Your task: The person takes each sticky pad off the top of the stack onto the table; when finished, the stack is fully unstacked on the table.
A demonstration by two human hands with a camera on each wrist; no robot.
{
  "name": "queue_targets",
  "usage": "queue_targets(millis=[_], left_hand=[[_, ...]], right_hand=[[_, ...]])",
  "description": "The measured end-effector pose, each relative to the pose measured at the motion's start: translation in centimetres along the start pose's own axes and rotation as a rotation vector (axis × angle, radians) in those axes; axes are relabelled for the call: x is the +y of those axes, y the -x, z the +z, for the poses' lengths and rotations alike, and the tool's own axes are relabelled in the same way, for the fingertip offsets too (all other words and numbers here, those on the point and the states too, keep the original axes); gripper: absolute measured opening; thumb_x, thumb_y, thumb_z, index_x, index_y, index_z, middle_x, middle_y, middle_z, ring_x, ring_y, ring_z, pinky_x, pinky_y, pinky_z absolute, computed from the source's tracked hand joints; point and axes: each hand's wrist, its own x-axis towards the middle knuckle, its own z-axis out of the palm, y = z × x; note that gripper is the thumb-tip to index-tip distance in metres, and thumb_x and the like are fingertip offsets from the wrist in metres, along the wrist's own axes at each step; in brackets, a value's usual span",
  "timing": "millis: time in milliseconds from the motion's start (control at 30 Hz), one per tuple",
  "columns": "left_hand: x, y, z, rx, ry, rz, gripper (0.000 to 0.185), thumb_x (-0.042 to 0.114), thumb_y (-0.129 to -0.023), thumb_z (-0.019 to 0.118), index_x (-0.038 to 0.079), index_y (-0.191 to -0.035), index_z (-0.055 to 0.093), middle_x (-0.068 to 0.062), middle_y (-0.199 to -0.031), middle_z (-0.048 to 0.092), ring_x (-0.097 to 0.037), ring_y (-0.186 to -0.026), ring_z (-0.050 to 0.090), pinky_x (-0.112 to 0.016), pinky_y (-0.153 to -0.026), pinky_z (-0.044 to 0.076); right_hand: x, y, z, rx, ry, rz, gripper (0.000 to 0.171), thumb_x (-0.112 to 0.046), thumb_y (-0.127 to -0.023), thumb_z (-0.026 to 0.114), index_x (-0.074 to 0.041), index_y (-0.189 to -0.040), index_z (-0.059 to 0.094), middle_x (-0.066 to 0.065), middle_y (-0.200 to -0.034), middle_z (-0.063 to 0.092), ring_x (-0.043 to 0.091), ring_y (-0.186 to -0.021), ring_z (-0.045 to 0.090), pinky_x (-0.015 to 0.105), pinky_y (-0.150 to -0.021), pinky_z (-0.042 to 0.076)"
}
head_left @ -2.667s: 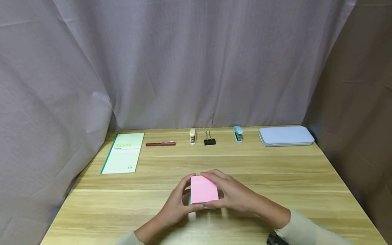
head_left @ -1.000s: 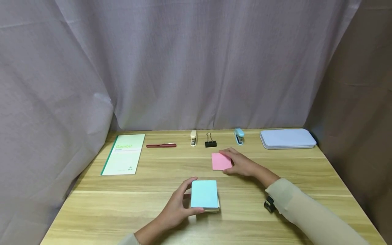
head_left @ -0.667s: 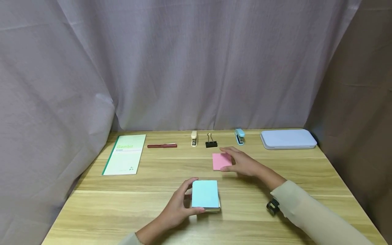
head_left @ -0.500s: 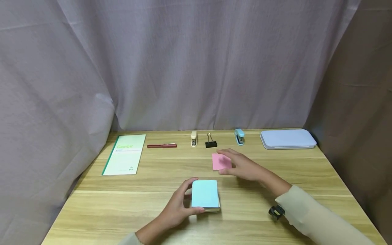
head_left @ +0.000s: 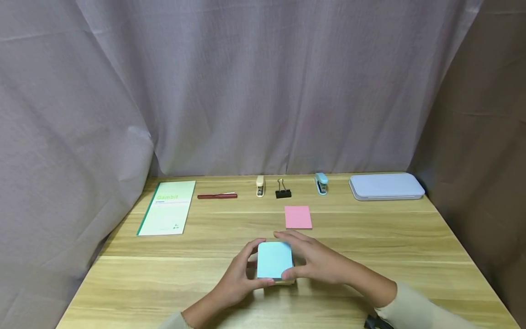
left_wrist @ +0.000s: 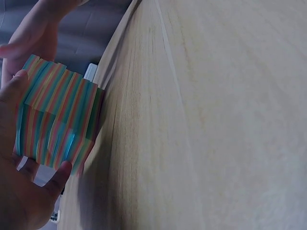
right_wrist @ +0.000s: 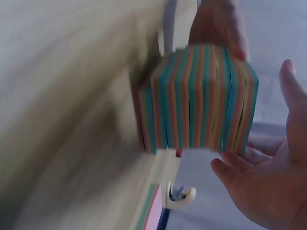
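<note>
I saw my left hand gripping the sticky-note block near the front middle of the wooden table, thumb on its near edge and fingers curled round the left side. The block's top sheet was light blue; on the left wrist view its side showed stripes of many colours, pinched between thumb and fingers. My right hand sat on the block's right side, fingers arched over the far edge and thumb at the near right corner; the right wrist picture, blurred, showed a small gap between those fingertips and the striped side, so I could not tell whether that hand was truly gripping or only cupped beside it.

Just beyond the hands lay a single pink note, flat and apart from the block. Further out, along the curtain, stood a beige stapler, a black binder clip, a blue stapler and a pale blue case off to the right. To the left of the grip lay a red pen and a green notebook
</note>
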Motion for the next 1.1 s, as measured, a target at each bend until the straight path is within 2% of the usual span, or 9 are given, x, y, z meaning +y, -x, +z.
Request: queue_targets(millis=[233, 467, 733, 967, 1100], left_hand=[[0.0, 0.0, 0.0, -0.002, -0.004, 0.007, 0.084, 0.030, -0.085, 0.087, 0.028, -0.153, 0.038, 0.005, -0.149, 0.051, -0.027, -0.137, 0.049, -0.043, -0.102, 0.051], [0.0, 0.1, 0.0, 0.002, -0.016, 0.006, 0.084, 0.031, -0.085, 0.087, 0.028, -0.154, 0.038, 0.005, -0.150, 0.050, -0.028, -0.138, 0.049, -0.043, -0.102, 0.051], [0.1, 0.0, 0.0, -0.004, -0.022, -0.002, 0.087, 0.031, -0.085, 0.087, 0.025, -0.156, 0.036, 0.003, -0.152, 0.049, -0.028, -0.137, 0.049, -0.042, -0.102, 0.052], [0.0, 0.0, 0.0, 0.005, -0.015, -0.002, 0.094, 0.030, -0.084, 0.088, 0.015, -0.159, 0.032, -0.001, -0.150, 0.051, -0.029, -0.134, 0.052, -0.045, -0.101, 0.053], [0.0, 0.0, 0.0, 0.009, -0.013, -0.006, 0.094, 0.031, -0.084, 0.088, 0.015, -0.159, 0.033, -0.002, -0.151, 0.050, -0.030, -0.133, 0.052, -0.044, -0.101, 0.053]], right_hand=[[-0.3, 0.2, 1.7, 0.036, -0.004, 0.013, 0.101, -0.060, -0.078, 0.082, -0.018, -0.159, 0.040, 0.002, -0.156, 0.046, 0.023, -0.139, 0.047, 0.055, -0.110, 0.044], [-0.3, 0.2, 2.3, 0.065, 0.032, 0.009, 0.092, -0.053, -0.083, 0.082, -0.017, -0.158, 0.042, -0.002, -0.152, 0.049, 0.017, -0.128, 0.053, 0.048, -0.105, 0.050], [-0.4, 0.2, 2.2, 0.086, 0.120, -0.009, 0.086, -0.048, -0.086, 0.083, -0.020, -0.157, 0.043, -0.006, -0.148, 0.051, 0.014, -0.123, 0.055, 0.044, -0.100, 0.052], [-0.2, 0.1, 1.3, 0.068, 0.127, -0.023, 0.084, -0.044, -0.085, 0.085, -0.016, -0.154, 0.047, -0.005, -0.144, 0.054, 0.013, -0.119, 0.057, 0.040, -0.097, 0.054], [0.4, 0.2, 0.7, 0.056, 0.133, -0.045, 0.083, -0.043, -0.085, 0.084, -0.015, -0.153, 0.047, -0.002, -0.145, 0.054, 0.017, -0.120, 0.057, 0.040, -0.096, 0.055]])
